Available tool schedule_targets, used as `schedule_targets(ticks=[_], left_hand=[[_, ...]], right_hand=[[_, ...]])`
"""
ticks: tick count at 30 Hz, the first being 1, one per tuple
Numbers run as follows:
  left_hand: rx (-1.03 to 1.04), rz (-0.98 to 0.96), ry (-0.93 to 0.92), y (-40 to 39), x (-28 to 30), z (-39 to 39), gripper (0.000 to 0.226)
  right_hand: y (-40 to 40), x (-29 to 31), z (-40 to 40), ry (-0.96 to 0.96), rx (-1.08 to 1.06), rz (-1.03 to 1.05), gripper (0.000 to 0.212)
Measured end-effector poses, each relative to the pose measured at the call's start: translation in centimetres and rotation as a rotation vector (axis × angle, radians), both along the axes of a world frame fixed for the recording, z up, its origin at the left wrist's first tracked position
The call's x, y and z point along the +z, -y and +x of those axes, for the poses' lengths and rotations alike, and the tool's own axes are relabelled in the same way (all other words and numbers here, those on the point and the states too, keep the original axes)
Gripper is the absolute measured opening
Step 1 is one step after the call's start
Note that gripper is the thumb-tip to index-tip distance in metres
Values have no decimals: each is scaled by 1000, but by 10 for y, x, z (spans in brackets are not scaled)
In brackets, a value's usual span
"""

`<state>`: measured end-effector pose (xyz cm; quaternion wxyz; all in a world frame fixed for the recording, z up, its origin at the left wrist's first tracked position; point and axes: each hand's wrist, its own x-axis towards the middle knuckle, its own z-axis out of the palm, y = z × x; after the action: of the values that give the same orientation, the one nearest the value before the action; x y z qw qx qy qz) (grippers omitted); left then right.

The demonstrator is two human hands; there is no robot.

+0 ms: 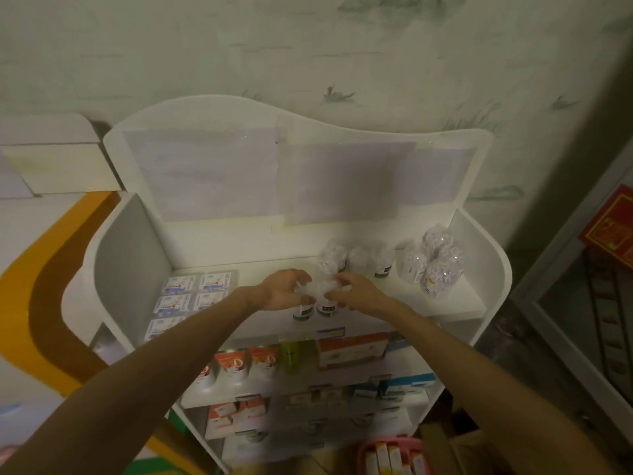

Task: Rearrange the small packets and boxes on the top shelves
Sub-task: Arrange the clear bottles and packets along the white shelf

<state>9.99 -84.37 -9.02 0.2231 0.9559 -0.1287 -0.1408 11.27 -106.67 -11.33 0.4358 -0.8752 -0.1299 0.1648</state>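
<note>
At the top shelf [445, 305] front edge, the left hand [281, 291] and right hand [356, 293] each curl fingers round a clear-wrapped packet [303, 308], apparently to align the pair with the cluster [435, 265] at two o'clock.

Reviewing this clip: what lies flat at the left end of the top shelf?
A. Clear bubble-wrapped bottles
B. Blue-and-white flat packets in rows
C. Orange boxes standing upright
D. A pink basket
B: the blue-and-white flat packets lie in rows at the top shelf's left end; the wrapped bottles stand toward the right.
</note>
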Motion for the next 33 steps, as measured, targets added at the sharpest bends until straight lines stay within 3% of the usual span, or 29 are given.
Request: schedule_targets(ticks=[4, 11, 17, 26, 33], left_hand=[[31, -84, -74, -4, -1, 0, 52], [54, -149, -164, 0, 4, 8, 62], [154, -125, 148, -1, 13, 28, 34], [155, 63, 270, 47, 21, 55, 61], [223, 194, 235, 72, 21, 62, 71]], right_hand=[[-2, -4, 3, 48, 1, -52, 56], [0, 0, 8, 170, 57, -258, 57], [23, 7, 26, 446, -218, -241, 30], [42, 9, 63, 413, -144, -426, 61], [37, 8, 75, 369, -148, -463, 65]])
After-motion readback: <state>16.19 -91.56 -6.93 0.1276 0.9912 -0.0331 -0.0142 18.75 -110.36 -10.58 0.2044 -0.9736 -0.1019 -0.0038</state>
